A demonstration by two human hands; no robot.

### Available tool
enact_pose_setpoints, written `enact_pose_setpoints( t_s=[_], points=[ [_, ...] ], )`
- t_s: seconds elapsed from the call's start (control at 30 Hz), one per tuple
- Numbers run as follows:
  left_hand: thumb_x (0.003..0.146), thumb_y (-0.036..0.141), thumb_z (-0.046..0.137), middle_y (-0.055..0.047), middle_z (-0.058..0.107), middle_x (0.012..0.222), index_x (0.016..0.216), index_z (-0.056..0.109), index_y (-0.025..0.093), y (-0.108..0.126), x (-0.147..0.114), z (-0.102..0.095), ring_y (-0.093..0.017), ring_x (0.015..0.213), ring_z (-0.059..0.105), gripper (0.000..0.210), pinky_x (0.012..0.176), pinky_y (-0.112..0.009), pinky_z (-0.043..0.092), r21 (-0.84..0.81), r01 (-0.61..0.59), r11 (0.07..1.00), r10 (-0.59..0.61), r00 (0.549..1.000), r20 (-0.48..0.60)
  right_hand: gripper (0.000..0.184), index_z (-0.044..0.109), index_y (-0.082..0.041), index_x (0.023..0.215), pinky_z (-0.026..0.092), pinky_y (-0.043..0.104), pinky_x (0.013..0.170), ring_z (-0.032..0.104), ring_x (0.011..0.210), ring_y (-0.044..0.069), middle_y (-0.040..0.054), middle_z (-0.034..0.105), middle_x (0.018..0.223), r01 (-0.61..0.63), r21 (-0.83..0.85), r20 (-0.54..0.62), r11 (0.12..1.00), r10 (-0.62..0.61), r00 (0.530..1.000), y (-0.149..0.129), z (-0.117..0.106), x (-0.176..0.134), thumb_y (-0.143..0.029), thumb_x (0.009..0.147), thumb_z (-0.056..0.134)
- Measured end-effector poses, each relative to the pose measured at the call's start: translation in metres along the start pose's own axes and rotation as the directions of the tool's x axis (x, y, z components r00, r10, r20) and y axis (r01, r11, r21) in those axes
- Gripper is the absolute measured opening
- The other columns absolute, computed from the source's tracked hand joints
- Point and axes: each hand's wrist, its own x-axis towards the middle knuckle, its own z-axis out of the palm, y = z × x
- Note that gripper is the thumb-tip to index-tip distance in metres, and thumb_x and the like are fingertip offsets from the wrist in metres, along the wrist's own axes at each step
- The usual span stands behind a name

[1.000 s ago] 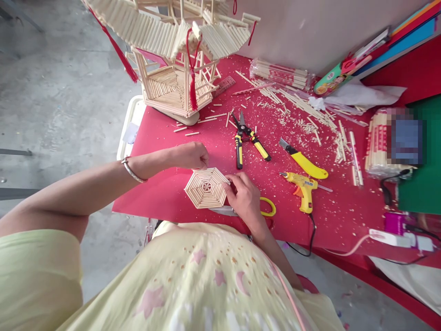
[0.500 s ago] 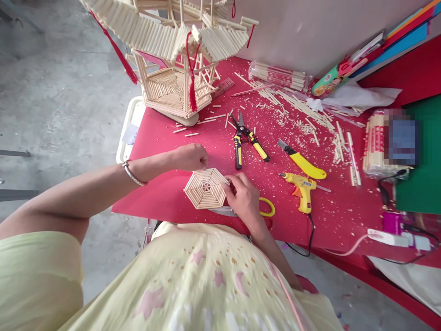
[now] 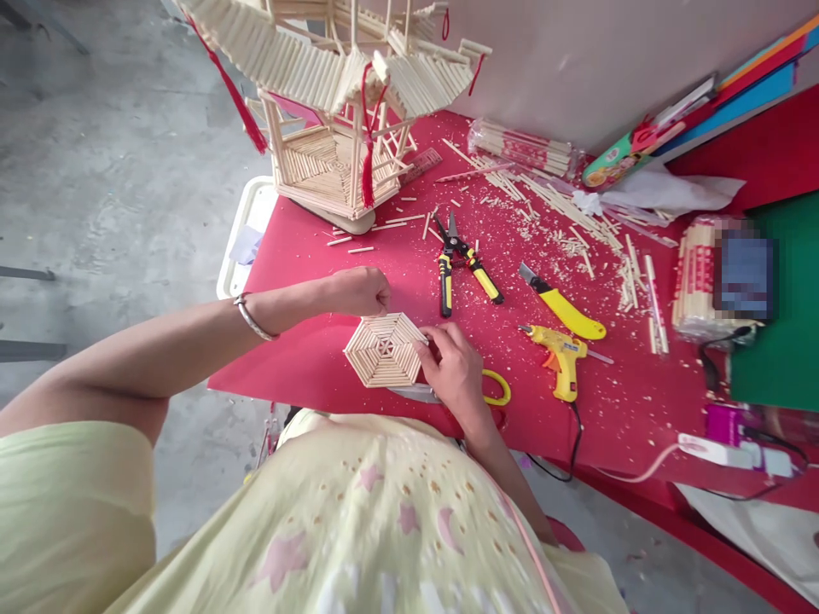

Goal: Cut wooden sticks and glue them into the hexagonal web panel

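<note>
A flat hexagonal panel of wooden sticks (image 3: 386,351), laid in rings around a small star-like centre, lies close to the table's front edge. My right hand (image 3: 453,365) pinches its right corner between thumb and fingers. Just beyond the panel's far edge is my left hand (image 3: 364,292), closed with the fingers curled under; what they hold, if anything, is hidden. Under the panel's near side shows a grey blade-like part, and a yellow scissors handle (image 3: 497,388) sticks out beside my right wrist.
A stick-built pavilion (image 3: 339,162) with red tassels stands at the back left. Cutters (image 3: 457,256), a utility knife (image 3: 563,303) and a corded glue gun (image 3: 561,358) lie to the right. Behind them are stick scraps (image 3: 569,205) and bagged sticks (image 3: 525,147).
The view has shifted slightly, so the surroundings sit a little differently in frame. Both hands keep nearly the same pose at the hexagonal panel.
</note>
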Motion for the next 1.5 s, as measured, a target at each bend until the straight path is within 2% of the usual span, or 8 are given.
enact_pose_setpoints(
  t_s=[0.67, 0.83, 1.03, 1.13, 1.23, 1.37, 1.43, 1.5],
  points=[
    [0.068, 0.020, 0.058, -0.002, 0.075, 0.083, 0.078, 0.073, 0.020, -0.004, 0.001, 0.007, -0.016, 0.071, 0.059, 0.017, 0.056, -0.026, 0.034, 0.043, 0.010, 0.999, -0.008, 0.999, -0.045, 0.034, 0.072, -0.023, 0.116, 0.051, 0.032, 0.080, 0.066, 0.090, 0.021, 0.0072, 0.068, 0.104, -0.005, -0.001, -0.011, 1.000, 0.005, 1.000, -0.003, 0.002, 0.000, -0.049, 0.103, 0.053],
    [0.072, 0.015, 0.058, 0.000, 0.068, 0.071, 0.074, 0.067, 0.018, -0.014, -0.006, 0.000, -0.012, 0.064, 0.053, 0.010, 0.058, -0.023, 0.037, -0.174, -0.080, 0.982, 0.068, 0.995, -0.072, 0.035, 0.072, -0.023, 0.119, 0.052, 0.032, 0.084, 0.068, 0.099, 0.022, 0.0084, 0.069, 0.110, 0.003, 0.016, -0.008, 1.000, -0.003, 1.000, -0.002, -0.001, 0.000, -0.049, 0.103, 0.054],
    [0.082, 0.036, 0.076, 0.000, 0.059, 0.058, 0.079, 0.062, 0.016, 0.002, -0.024, 0.011, -0.009, 0.048, 0.048, 0.024, 0.047, -0.021, 0.036, -0.845, -0.186, 0.502, 0.101, 0.983, -0.156, 0.035, 0.072, -0.023, 0.120, 0.052, 0.029, 0.084, 0.069, 0.094, 0.018, 0.0076, 0.072, 0.110, -0.015, 0.263, -0.114, 0.965, 0.047, 0.992, -0.032, -0.015, 0.006, -0.050, 0.102, 0.058],
    [0.075, 0.044, 0.086, -0.001, 0.061, 0.060, 0.081, 0.062, 0.015, 0.020, -0.025, 0.030, -0.008, 0.048, 0.049, 0.038, 0.044, -0.020, 0.036, -0.931, -0.260, 0.257, 0.061, 0.966, -0.253, 0.033, 0.073, -0.022, 0.111, 0.049, 0.025, 0.075, 0.067, 0.082, 0.015, 0.0042, 0.075, 0.099, -0.012, 0.440, -0.029, 0.898, 0.027, 0.999, -0.047, -0.018, 0.016, -0.050, 0.101, 0.059],
    [0.073, 0.044, 0.088, 0.002, 0.056, 0.061, 0.083, 0.063, 0.014, 0.033, -0.025, 0.046, -0.006, 0.047, 0.044, 0.040, 0.044, -0.019, 0.033, -0.924, -0.345, 0.167, 0.020, 0.938, -0.347, 0.037, 0.073, -0.019, 0.095, 0.044, 0.024, 0.069, 0.065, 0.076, 0.014, 0.0028, 0.073, 0.085, 0.008, 0.458, -0.025, 0.889, 0.004, 1.000, -0.049, -0.022, 0.022, -0.048, 0.104, 0.053],
    [0.085, 0.044, 0.078, -0.007, 0.067, 0.090, 0.103, 0.069, 0.017, 0.034, -0.032, 0.042, -0.013, 0.070, 0.059, 0.034, 0.058, -0.024, 0.045, -0.669, -0.508, 0.543, 0.068, 0.820, -0.568, 0.037, 0.070, -0.017, 0.080, 0.039, 0.025, 0.068, 0.061, 0.072, 0.013, 0.0029, 0.069, 0.078, 0.095, 0.218, 0.009, 0.971, -0.099, 0.995, -0.040, -0.040, 0.016, -0.039, 0.105, 0.053],
    [0.086, 0.039, 0.077, -0.012, 0.069, 0.116, 0.117, 0.069, 0.020, 0.034, -0.038, 0.034, -0.022, 0.099, 0.064, 0.037, 0.079, -0.033, 0.051, -0.262, -0.568, 0.780, 0.256, 0.672, -0.695, 0.034, 0.070, -0.016, 0.079, 0.036, 0.027, 0.067, 0.061, 0.073, 0.014, 0.0046, 0.070, 0.079, 0.142, 0.003, 0.057, 0.990, -0.142, 0.988, -0.037, -0.048, 0.011, -0.034, 0.104, 0.055],
    [0.091, 0.033, 0.071, -0.012, 0.071, 0.114, 0.110, 0.073, 0.022, 0.036, -0.041, 0.028, -0.026, 0.107, 0.063, 0.023, 0.093, -0.041, 0.047, 0.108, -0.582, 0.806, 0.527, 0.625, -0.576, 0.031, 0.071, -0.016, 0.081, 0.034, 0.029, 0.066, 0.061, 0.074, 0.016, 0.0061, 0.070, 0.081, 0.194, -0.178, 0.098, 0.965, -0.179, 0.979, -0.036, -0.053, 0.008, -0.031, 0.103, 0.055]
  ],
)
